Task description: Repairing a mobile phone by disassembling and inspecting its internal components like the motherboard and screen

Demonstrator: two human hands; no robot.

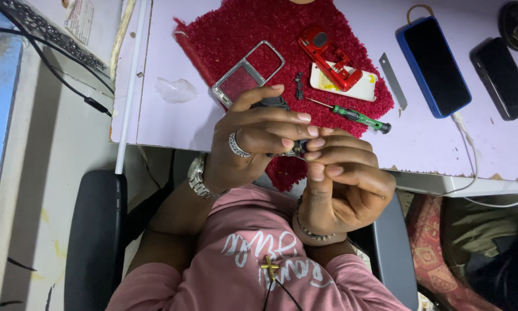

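Small dark part [297, 150] is pinched between the fingertips of both hands, in the air just off the near edge of the surface [167, 115]. The left hand [253, 135] closes its grip on it from 9 o'clock, the right hand [342, 178] from 4 o'clock. At 12 o'clock a red mat [236, 26] carries a green screwdriver [351, 115].

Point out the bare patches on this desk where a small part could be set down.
Bare lilac desk lies left of the red mat, below the clear plastic scrap. Another patch sits between the green screwdriver and the blue phone, below the blade. The mat itself is crowded with the silver frame and red part.
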